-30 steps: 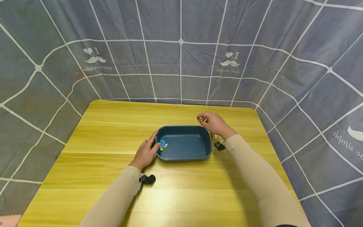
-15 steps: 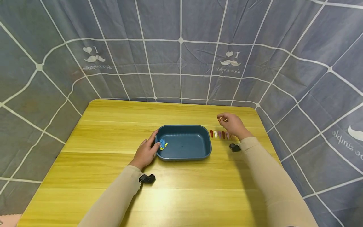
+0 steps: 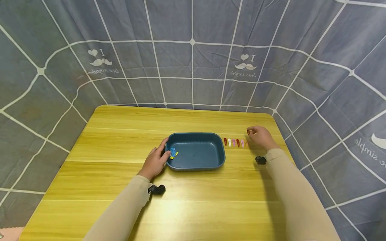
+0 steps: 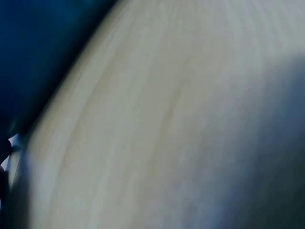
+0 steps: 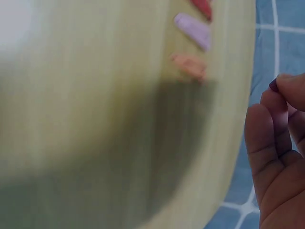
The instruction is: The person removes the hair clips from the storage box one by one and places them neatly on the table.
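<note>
My left hand (image 3: 154, 163) grips the left end of a dark blue plastic basin (image 3: 195, 168), thumb over the rim and fingers along the outside wall. Inside it, by the thumb, lie blue hair clips (image 3: 173, 151) and a yellow hair clip (image 3: 176, 154). To the right, my right hand (image 3: 261, 138) pinches a dark reddish hair clip (image 5: 273, 85) between thumb and fingertip, above the table; most of that clip is hidden. Near this hand, several snap hair clips form a row: red (image 3: 225, 142), white (image 3: 229, 142), purple (image 5: 193, 29) and orange (image 5: 189, 65) among them.
The wooden table (image 3: 193, 207) has rounded far corners. A grey curtain (image 3: 193, 60) with white grid lines surrounds its back and sides. Something pink (image 3: 10, 233) shows at the lower left. The left wrist view is blurred, showing the basin's edge and tabletop.
My right hand has moved right, from over the basin's far right corner to beyond the row's right end, still pinching the clip. The row is uncovered. My left hand stays on the basin.
</note>
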The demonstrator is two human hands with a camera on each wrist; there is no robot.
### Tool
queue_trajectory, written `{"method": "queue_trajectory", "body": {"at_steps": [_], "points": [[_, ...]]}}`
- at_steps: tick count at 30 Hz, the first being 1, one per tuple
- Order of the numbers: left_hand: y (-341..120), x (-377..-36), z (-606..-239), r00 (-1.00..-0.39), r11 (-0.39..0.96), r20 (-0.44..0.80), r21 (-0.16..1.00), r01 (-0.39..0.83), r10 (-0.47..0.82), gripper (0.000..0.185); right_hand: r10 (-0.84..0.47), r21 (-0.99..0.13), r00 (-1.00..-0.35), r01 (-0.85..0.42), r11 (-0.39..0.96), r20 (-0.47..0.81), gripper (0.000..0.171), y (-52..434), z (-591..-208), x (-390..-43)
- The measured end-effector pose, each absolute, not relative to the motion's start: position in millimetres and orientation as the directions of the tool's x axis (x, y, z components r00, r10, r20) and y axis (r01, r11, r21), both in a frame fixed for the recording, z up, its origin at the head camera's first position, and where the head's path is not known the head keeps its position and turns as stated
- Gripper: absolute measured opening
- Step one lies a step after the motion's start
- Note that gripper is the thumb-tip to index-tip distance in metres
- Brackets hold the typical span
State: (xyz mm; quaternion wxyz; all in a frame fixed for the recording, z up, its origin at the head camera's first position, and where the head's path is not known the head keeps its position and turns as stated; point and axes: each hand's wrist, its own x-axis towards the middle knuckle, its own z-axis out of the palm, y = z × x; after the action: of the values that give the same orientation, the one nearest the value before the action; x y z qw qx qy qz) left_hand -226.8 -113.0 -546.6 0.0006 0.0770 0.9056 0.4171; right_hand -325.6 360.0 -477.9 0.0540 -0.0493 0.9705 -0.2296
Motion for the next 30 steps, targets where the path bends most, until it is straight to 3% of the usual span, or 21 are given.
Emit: {"method": "queue_trajectory", "body": {"at_steps": [11,30], "points": [[-113.1,-226.2,-545.7,-0.987,0.636,0.056,0.759,0.139,0.148,0.055,-0.098,-0.468,-0.977,0.002,0.884,-0.189,0.032,374.0,-497.5,-315.0],[-112.4,-227.7,-545.9,-0.992,0.645,0.036,0.757,0.107,0.122,0.054,-0.108,-0.495,-0.966,0.023,0.869,-0.235,0.033,379.6,-506.6,-309.4]]}}
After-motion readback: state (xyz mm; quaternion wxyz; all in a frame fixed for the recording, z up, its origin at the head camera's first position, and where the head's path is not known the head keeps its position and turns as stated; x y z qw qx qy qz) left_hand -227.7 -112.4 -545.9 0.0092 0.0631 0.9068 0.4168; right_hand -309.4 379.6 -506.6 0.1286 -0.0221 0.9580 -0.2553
